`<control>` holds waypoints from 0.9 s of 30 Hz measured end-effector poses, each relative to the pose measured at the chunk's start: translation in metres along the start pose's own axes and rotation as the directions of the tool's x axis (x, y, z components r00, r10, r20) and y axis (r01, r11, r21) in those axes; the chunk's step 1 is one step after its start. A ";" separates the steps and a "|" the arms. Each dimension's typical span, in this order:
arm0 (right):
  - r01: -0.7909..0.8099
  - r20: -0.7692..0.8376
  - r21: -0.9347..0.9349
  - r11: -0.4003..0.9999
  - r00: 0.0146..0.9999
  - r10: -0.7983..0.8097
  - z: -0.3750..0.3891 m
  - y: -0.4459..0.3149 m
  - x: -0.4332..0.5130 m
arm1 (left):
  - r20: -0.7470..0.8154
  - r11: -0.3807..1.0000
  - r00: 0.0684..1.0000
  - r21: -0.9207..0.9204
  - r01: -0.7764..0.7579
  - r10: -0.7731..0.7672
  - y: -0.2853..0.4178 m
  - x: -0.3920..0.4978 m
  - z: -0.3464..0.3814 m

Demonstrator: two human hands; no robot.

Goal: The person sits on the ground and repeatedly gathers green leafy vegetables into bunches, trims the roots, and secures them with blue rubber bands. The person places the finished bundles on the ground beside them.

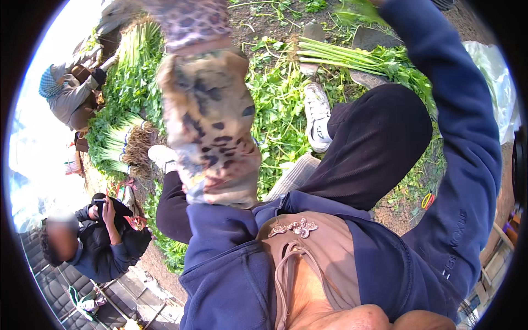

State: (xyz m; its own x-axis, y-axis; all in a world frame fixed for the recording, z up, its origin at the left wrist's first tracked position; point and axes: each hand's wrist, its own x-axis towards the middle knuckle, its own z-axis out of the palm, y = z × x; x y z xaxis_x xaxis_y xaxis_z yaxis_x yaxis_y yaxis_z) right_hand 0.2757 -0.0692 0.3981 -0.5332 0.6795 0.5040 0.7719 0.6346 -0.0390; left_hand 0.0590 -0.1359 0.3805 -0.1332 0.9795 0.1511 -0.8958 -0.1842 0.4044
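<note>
My left hand is out of view past the top edge, beyond a patterned sleeve cover. Only a sliver of my right hand (377, 2) shows at the top edge, beside blurred green leaves (359, 12); its grip cannot be made out. Before me, a pile of celery stalks (336, 53) with roots lies sideways across dark flat pieces (369, 78) on the soil. Loose celery leaves (276, 103) cover the ground between my shoes. To the left are tied celery bunches (119, 142) with brown roots, and a larger heap of celery (138, 62) above them.
A crouching person in a blue checked head covering (70, 95) is at upper left. Another person in dark clothes (103, 243), lower left, holds a phone-like device. Clear plastic sheeting (493, 82) lies at right. A red-and-yellow ring-shaped object (427, 201) is on the soil near my right sleeve.
</note>
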 end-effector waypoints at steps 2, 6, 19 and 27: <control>0.125 0.185 -0.068 0.990 0.976 -0.111 0.023 -0.011 -0.001 | -0.180 0.989 0.984 -0.144 -0.021 -0.005 0.012 -0.008 -0.054; 0.168 0.379 -0.204 0.964 0.922 -0.080 0.117 0.059 -0.099 | -0.534 0.961 0.801 -0.188 0.202 -0.272 -0.108 0.009 -0.172; -0.242 0.742 -0.121 0.963 0.622 0.250 0.252 0.060 -0.194 | -0.460 0.634 0.828 0.754 0.172 0.322 -0.140 0.026 -0.302; -0.298 0.756 -0.079 0.951 0.604 0.252 0.234 0.054 -0.175 | 0.067 -0.562 0.774 0.649 -0.513 -0.629 -0.190 0.010 -0.264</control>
State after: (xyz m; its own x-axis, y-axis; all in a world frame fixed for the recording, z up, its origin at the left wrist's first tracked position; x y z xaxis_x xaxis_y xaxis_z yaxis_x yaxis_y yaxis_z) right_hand 0.3294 -0.0681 0.1054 -0.3899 0.8487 -0.3573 0.9203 0.3726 -0.1193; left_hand 0.1159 -0.0692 0.0671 0.4891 0.8689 -0.0767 0.8467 -0.4517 0.2812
